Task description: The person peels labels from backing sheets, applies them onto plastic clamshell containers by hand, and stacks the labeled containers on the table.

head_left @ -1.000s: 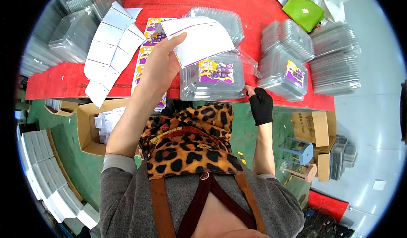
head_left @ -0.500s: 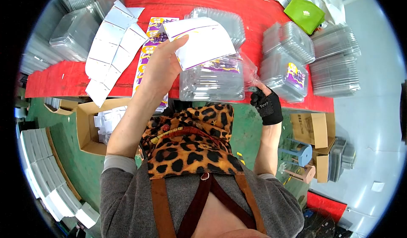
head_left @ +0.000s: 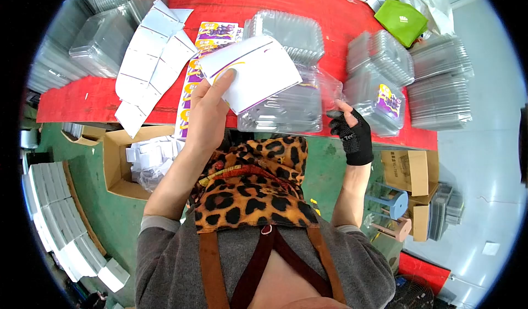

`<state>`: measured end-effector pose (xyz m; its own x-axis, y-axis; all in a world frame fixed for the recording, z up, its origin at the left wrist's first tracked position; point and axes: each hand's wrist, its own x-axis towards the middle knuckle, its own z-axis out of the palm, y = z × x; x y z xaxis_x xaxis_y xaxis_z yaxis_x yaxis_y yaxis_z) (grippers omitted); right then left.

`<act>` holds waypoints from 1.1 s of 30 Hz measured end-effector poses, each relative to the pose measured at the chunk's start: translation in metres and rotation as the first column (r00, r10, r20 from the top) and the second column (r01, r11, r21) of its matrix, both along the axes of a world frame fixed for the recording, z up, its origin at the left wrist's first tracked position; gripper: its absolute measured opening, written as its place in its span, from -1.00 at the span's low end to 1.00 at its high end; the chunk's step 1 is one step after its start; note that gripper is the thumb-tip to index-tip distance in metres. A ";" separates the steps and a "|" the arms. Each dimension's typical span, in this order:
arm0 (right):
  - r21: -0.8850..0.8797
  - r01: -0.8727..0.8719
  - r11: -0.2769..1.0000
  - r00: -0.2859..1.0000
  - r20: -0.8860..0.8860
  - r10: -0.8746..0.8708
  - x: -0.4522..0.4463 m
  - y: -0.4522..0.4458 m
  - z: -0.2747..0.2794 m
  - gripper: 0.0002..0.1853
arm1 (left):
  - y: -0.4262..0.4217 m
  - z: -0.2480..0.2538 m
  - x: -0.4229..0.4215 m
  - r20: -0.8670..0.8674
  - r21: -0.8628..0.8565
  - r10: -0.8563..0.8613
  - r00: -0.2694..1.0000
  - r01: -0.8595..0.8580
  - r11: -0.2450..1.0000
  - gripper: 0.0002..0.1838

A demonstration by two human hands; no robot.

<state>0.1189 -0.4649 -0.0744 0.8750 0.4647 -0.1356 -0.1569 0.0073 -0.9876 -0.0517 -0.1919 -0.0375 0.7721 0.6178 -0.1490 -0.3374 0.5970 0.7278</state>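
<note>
My left hand point(head_left: 210, 101) pinches a white-backed label sheet point(head_left: 258, 69) with purple and orange print along its edges, thumb on top. The sheet is held over a clear plastic clamshell box point(head_left: 280, 111) near the table's front edge. My right hand point(head_left: 352, 133), in a black fingerless glove, has its bare thumb and finger pinched at the edge of a thin clear flap point(head_left: 329, 86) on the box's right side. Under the left forearm lies a strip of printed purple labels point(head_left: 184, 97). The sheet covers part of the box.
Stacked clear boxes point(head_left: 286, 31) stand behind; more are at the right, one bearing a grape label point(head_left: 389, 101). White label backing sheets point(head_left: 148, 67) hang over the red table's point(head_left: 82, 102) left front. A green bag point(head_left: 401, 20) sits back right. A carton point(head_left: 118, 166) of paper scraps stands below.
The label sheet has come down and slightly left, closer to me, with my left hand. My right hand stays at the box's right side. The whole view has shifted slightly.
</note>
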 end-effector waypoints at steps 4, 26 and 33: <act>-0.127 0.334 0.934 0.775 0.601 -0.195 -0.014 0.001 0.014 -0.69 | -0.001 -0.003 0.002 -0.011 0.160 -0.080 0.997 0.081 0.984 -0.71; -0.681 -0.320 0.659 0.432 0.514 0.741 -0.047 0.046 0.049 -0.77 | 0.002 0.003 0.006 -0.214 0.420 -0.173 0.962 0.250 0.872 -0.57; -0.399 -0.024 0.917 -0.037 0.917 0.398 -0.045 0.108 0.116 -0.58 | -0.003 0.011 0.007 -0.181 0.474 -0.204 0.962 0.267 0.839 -0.75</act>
<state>0.0744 -0.3571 0.0415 0.0925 0.7789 0.6203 0.9922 -0.0198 -0.1230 -0.0450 -0.1953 -0.0270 0.8996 0.4360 0.0243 -0.1246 0.2030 0.9712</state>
